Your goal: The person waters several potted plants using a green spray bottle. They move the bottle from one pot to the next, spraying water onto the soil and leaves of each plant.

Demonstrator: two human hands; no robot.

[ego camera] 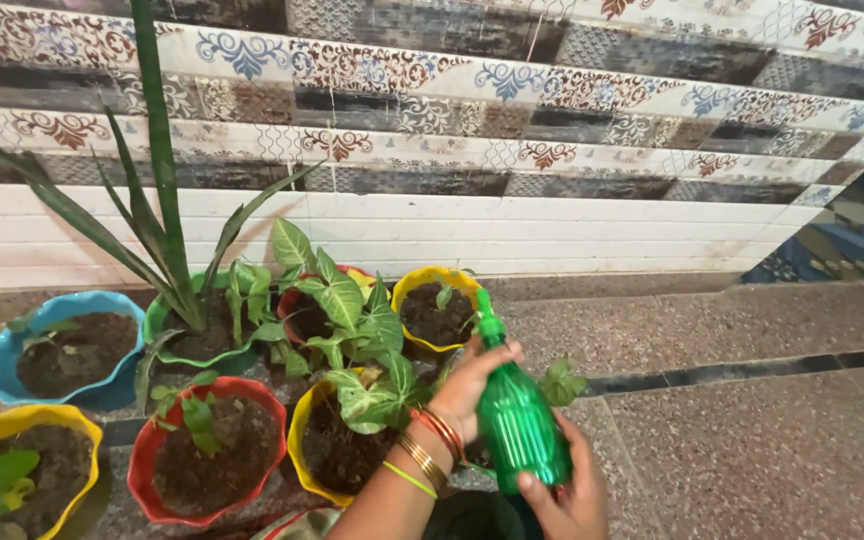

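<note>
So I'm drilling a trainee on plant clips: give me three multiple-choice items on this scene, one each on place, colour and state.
1. Where is the blue pot?
A far left
B beside the bottle
C on the wall

2. What colour is the bottle?
A red
B green
C white

3. How is the bottle held?
A lying on the floor
B by one hand
C by both hands

Answers:
1 A, it sits leftmost in the back row.
2 B, body and nozzle are green.
3 C, the left hand is at its neck and the right hand at its base.
</note>
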